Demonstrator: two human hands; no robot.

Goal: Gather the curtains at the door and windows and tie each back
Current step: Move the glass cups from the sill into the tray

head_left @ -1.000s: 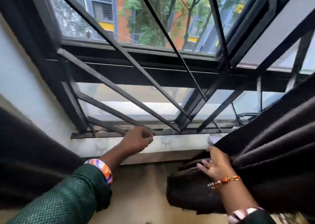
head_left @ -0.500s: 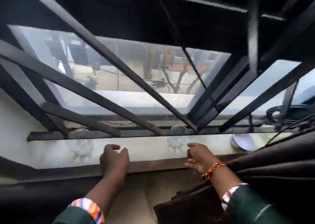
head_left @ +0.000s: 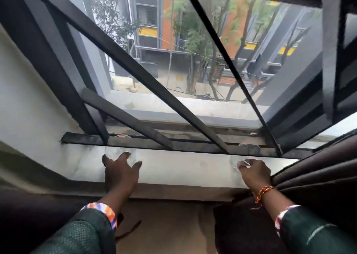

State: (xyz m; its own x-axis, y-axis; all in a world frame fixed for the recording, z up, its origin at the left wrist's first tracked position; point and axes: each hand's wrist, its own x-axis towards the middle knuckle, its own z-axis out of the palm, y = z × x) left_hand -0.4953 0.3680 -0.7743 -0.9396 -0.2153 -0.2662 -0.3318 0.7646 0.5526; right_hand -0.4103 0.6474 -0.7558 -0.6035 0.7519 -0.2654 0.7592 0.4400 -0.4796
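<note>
Left hand (head_left: 120,173) stretched out over the pale grey stone window sill (head_left: 173,168), fingers spread and relaxed, tips reaching a clear glass tumbler (head_left: 117,153) that stands just beyond them against the grille's bottom rail — touching its near wall or just short of it, hard to tell through the glass. Nothing gripped there.

Right hand (head_left: 253,171) curled round a second clear glass tumbler (head_left: 241,162) on the same sill, thumb and fingers wrapped about its rim and upper wall — a firm hold. Red-and-yellow thread bracelet (head_left: 263,192) on that wrist; dark green sleeves with orange, white and purple patterned cuffs (head_left: 100,212) on both arms.

Just to the right of the gripping hand, touching the wrist and forearm: dark brown pleated curtain (head_left: 316,180), bunched in heavy folds, sloping up toward the right edge and hanging down below the sill. Not tied, not held by either hand. To the left of the open hand, well apart: another mass of dark curtain fabric (head_left: 29,211) low along the left edge, blurred.

Beyond both hands: black metal window grille (head_left: 154,83) with slanted bars, glass behind it, trees and an orange-and-grey building (head_left: 168,21) outside. Beige wall (head_left: 166,228) below the sill, between the two arms.
</note>
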